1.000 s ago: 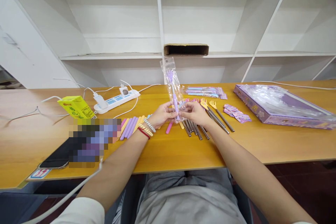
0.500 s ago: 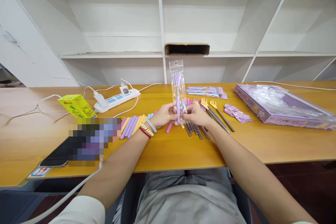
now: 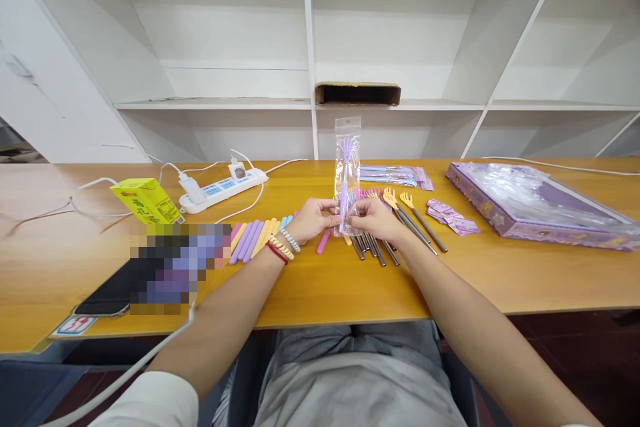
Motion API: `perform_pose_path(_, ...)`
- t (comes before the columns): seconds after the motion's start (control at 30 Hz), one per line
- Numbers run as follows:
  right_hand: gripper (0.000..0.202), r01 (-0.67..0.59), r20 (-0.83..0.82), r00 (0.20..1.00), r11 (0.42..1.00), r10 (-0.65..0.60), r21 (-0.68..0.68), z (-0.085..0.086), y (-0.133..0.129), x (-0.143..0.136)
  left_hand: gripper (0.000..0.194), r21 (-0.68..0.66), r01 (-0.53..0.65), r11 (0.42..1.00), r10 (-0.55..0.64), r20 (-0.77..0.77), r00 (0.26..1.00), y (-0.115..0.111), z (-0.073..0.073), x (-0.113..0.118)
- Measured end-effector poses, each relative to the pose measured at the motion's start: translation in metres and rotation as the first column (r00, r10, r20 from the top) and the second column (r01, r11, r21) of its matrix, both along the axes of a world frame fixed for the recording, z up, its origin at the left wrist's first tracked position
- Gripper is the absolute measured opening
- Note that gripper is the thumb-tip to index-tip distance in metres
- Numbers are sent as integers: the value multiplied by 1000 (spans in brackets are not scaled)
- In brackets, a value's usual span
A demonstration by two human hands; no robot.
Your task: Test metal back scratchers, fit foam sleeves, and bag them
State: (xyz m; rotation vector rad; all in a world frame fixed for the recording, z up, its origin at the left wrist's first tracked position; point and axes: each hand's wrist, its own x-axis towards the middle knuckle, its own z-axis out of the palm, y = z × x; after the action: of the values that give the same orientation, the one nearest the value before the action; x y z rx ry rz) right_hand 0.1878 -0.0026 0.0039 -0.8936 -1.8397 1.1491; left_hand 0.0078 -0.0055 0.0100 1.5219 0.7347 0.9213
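Observation:
Between both hands stands a clear plastic bag (image 3: 354, 130) with a purple back scratcher (image 3: 345, 173) inside, its claw end up. My left hand (image 3: 316, 219) pinches the bag's lower left edge, and my right hand (image 3: 373, 217) pinches its lower right edge. Behind and below my right hand lie several back scratchers with metal rods (image 3: 415, 227) and yellow or pink claws. Left of my left hand is a row of purple, yellow, pink and blue handles (image 3: 250, 240). Farther back lie bagged back scratchers (image 3: 393, 175).
Small purple printed cards (image 3: 453, 216) lie to the right, near a purple box (image 3: 520, 230) heaped with clear bags. A white power strip (image 3: 225, 188), a yellow carton (image 3: 147, 200) and a phone (image 3: 107, 290) are on the left. An open cardboard box (image 3: 358, 93) sits on the shelf.
The bag with the purple back scratcher has shifted slightly right and stands straighter. Both hands still pinch its lower end.

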Motion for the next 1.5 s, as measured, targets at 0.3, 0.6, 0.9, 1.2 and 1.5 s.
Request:
perform_pose_path(0.3,23,28,37,999,999,-29,37,-1,2,1,32,-8,-86,996,86,-10,996,2,-2,0)
perform_pose_path(0.6,13,8,79,997,998,-13,69,-1,1,2,40,-44,-23,999,23,-9,1000,0,0,0)
perform_pose_path(0.9,17,17,76,997,996,-24,86,-2,2,2,50,-107,-9,994,11,16,1000,-2,0,1)
perform_pose_path(1.2,16,28,80,996,994,-37,109,2,-1,0,48,-117,-61,991,65,37,997,3,-5,1)
perform_pose_path(1.5,11,92,195,974,988,-115,125,4,-4,-1,49,-116,-118,986,119,-1,993,0,-2,2)
